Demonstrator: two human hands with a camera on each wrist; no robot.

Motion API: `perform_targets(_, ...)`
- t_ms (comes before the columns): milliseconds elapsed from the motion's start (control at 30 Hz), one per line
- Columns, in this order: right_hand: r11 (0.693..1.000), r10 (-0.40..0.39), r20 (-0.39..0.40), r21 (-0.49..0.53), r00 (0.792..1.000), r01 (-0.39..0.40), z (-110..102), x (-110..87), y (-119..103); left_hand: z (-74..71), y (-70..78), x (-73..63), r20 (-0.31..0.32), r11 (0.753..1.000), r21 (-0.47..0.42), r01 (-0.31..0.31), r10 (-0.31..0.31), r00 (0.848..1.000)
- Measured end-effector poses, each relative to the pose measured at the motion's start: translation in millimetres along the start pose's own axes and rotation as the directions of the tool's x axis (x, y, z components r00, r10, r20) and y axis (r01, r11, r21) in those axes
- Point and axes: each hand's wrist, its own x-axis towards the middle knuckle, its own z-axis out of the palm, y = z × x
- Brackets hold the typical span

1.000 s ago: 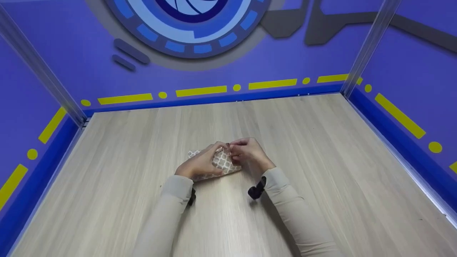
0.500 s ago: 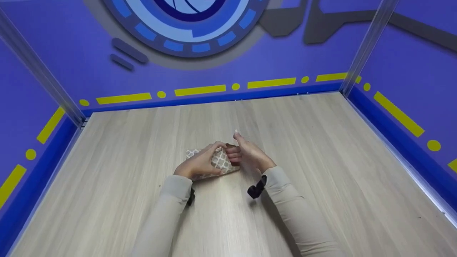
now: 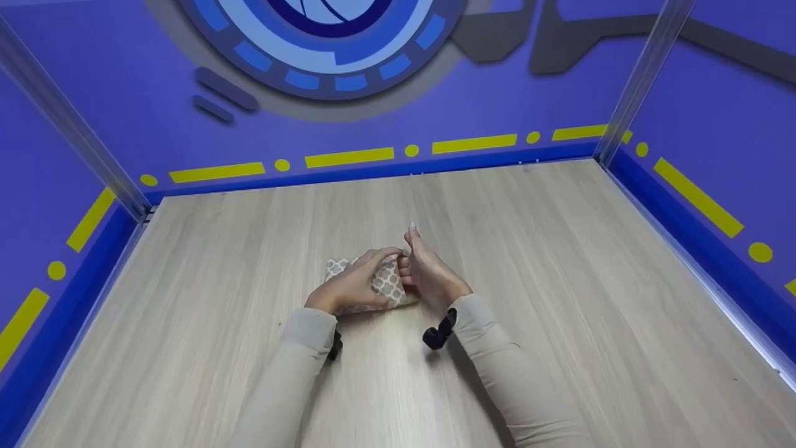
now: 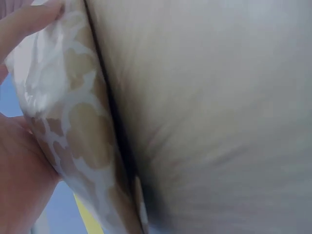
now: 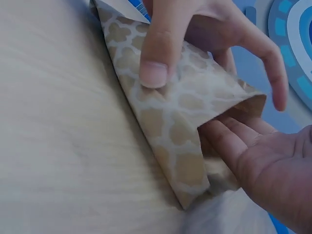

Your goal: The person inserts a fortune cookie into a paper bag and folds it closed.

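A tan paper bag (image 3: 388,284) with a white lattice pattern lies on its side at the middle of the table. My left hand (image 3: 350,284) holds it across the top, thumb on the near side and fingers over the far side. In the right wrist view the bag's mouth faces right, and the fingers of my right hand (image 5: 273,161) reach inside it, fairly straight, their tips hidden. The thumb of the right hand points up, apart from the paper. The left wrist view shows the patterned paper (image 4: 85,131) close up. Whether anything lies inside cannot be seen.
The pale wood table (image 3: 528,249) stretches out around both hands. Blue-purple panels (image 3: 348,134) with yellow marks stand along the back and both sides. A black wrist camera (image 3: 439,333) hangs under the right cuff.
A second ago my right hand pinched the bag's mouth edge. It then spread, thumb raised, with its fingers inside the mouth. Now it sits slightly further left; the left hand keeps its hold.
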Motion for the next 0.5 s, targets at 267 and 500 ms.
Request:
perform_targets(267, 0.998, -0.023, -0.008, 0.056, 1.0, 0.023, 6.9, 2.9, 4.4, -1.0, 3.2, -1.7, -0.013, 1.0, 0.026, 0.009, -0.009, 1.0)
perform_targets(500, 0.996, -0.01, 0.001, 0.088, 1.0, 0.009, 4.5, 4.4, 8.7, -0.5, 4.8, -4.3, -0.005, 0.999, 0.027, 0.031, -0.031, 1.0)
